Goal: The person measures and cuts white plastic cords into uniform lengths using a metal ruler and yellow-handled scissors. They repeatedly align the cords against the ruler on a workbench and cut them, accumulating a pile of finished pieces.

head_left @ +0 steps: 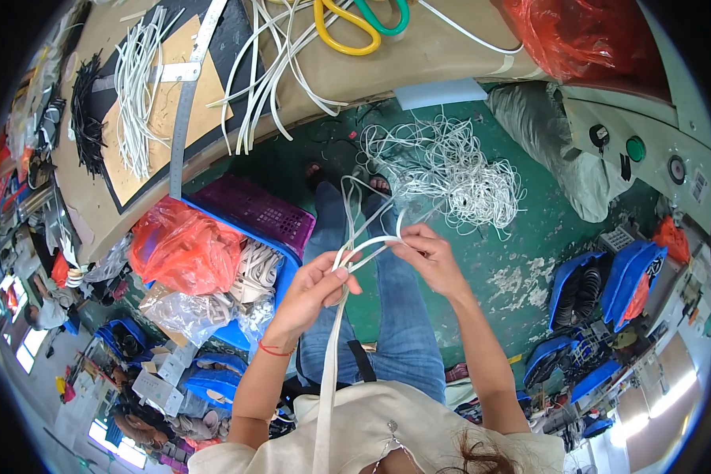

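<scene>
Pinching white cord (333,355) at frame centre: left hand (321,286) closed on it, probably as anchor; right hand (429,257) nips a loop (400,223), seemingly to steer it. Beyond: strips (137,103) on bench (79,186), upper left; farther, tangle (470,182) on floor (541,237), upper right.

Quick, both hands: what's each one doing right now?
Left hand: closed, holding a bundle of white cords.
Right hand: closed, fingertips pinching a curved white strand of the same bundle.

We wear a cream short-sleeved top (359,419), faded blue jeans (407,324), a thin red wrist cord (274,352) and a silvery necklace (393,427).
</scene>
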`<control>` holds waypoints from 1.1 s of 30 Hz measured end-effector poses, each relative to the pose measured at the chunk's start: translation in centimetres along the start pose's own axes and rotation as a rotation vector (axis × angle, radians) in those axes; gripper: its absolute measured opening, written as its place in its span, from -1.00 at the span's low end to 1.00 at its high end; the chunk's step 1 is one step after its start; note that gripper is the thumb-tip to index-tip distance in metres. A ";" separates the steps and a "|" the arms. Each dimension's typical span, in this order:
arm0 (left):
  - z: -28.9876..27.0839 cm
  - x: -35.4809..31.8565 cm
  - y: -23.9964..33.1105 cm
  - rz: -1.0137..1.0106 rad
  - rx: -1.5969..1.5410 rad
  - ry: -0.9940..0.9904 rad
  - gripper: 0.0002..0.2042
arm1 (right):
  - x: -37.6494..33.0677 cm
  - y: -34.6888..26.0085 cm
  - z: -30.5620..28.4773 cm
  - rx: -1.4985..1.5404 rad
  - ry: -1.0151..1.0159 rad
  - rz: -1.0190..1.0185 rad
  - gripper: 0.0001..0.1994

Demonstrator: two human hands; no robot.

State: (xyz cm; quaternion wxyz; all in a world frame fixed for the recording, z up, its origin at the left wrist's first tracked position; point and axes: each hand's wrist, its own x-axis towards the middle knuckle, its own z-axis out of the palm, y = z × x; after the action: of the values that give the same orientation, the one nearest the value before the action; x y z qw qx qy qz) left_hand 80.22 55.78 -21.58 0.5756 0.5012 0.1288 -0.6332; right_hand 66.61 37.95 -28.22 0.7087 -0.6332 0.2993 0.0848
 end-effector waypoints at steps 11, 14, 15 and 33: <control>-0.2 -0.4 0.3 0.049 0.211 0.015 -0.63 | 0.8 -3.0 1.0 -0.122 -0.053 -0.074 -0.84; 0.0 -0.5 0.1 0.064 0.259 -0.070 -0.62 | 0.7 -4.9 1.3 -0.035 -0.111 -0.173 -0.83; -0.3 -0.4 0.0 0.065 0.303 -0.130 -0.58 | 1.3 -5.0 1.6 -0.050 -0.161 -0.206 -0.83; -0.7 -0.6 -0.1 0.111 0.636 0.014 -0.77 | 0.4 -4.7 2.5 -0.259 -0.228 -0.214 -0.82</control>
State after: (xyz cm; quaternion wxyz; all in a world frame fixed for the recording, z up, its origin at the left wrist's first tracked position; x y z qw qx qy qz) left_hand 80.32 56.68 -21.45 0.4229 0.6665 -0.0990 -0.6060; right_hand 70.14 39.35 -24.39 0.6556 -0.7336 0.1346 0.1179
